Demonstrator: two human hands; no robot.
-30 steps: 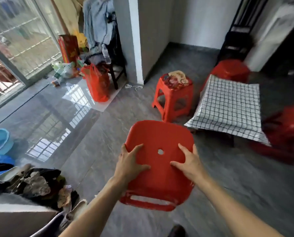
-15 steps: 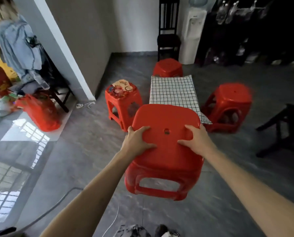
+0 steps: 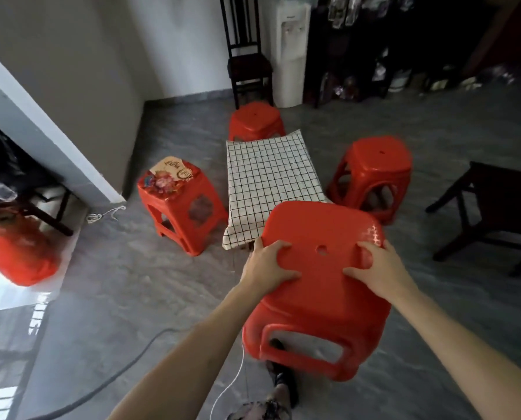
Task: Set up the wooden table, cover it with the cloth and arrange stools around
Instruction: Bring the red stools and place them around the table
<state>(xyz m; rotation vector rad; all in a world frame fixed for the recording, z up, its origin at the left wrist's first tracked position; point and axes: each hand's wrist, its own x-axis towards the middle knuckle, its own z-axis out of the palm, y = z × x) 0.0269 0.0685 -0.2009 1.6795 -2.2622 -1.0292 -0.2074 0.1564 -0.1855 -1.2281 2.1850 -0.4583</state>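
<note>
Above grey floor (image 3: 131, 283), both hands (thumbs on top) grip red stool (image 3: 319, 286).

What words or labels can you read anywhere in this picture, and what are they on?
None can be read for certain.
Printed box or bag lying on the left red stool: decorative lettering in two emblems, too blurred and tilted to read.
Water dispenser: a small dark brand mark near its top, too small to read.
Held stool, checked cloth: no text visible.
</note>
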